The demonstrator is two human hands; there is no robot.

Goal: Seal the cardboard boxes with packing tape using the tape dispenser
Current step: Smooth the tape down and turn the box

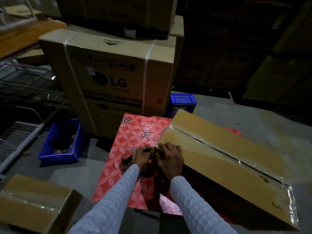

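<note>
A long flat cardboard box (pixel 233 159) lies on a red flower-patterned sheet (pixel 135 132), with shiny clear tape along its centre seam and over its near end. My left hand (pixel 142 157) grips a red tape dispenser (pixel 126 158) just off the box's left corner. My right hand (pixel 170 157) presses down on that corner, fingers bent over the box edge. A short stretch of tape seems to run between dispenser and corner, mostly hidden by my hands. A second taped cardboard box (pixel 35 203) sits at the lower left.
A tall LG washing machine carton (pixel 114 78) stands right behind the sheet, with more cartons stacked on it and to the right. Blue plastic crates sit at the left (pixel 59 149) and behind the long box (pixel 183 102). Wire racks fill the far left.
</note>
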